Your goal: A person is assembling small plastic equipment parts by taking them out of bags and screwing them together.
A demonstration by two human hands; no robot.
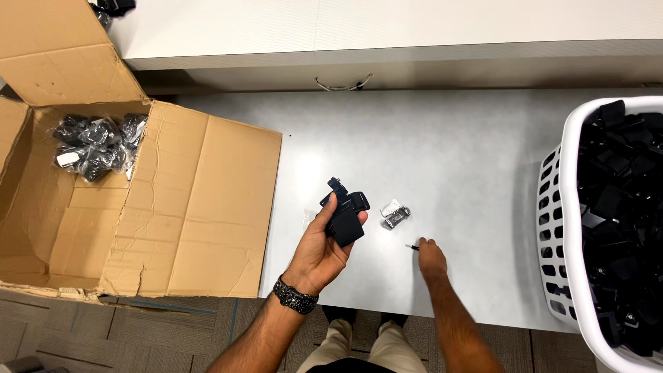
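Note:
My left hand [321, 245] holds a black plastic clip-like part [343, 211] above the grey table [469, 159], fingers wrapped round its lower half. A dark beaded watch band sits on that wrist. My right hand [431, 257] rests on the table to the right, fingertips pinched on a small thin black screw-like piece [413, 246]. Between the hands lies a small clear bag with metal hardware [396, 215].
An open cardboard box [193, 207] at the left holds bagged black parts [97, 145]. A white laundry basket [563, 228] full of black parts stands at the right edge. A white counter runs along the back.

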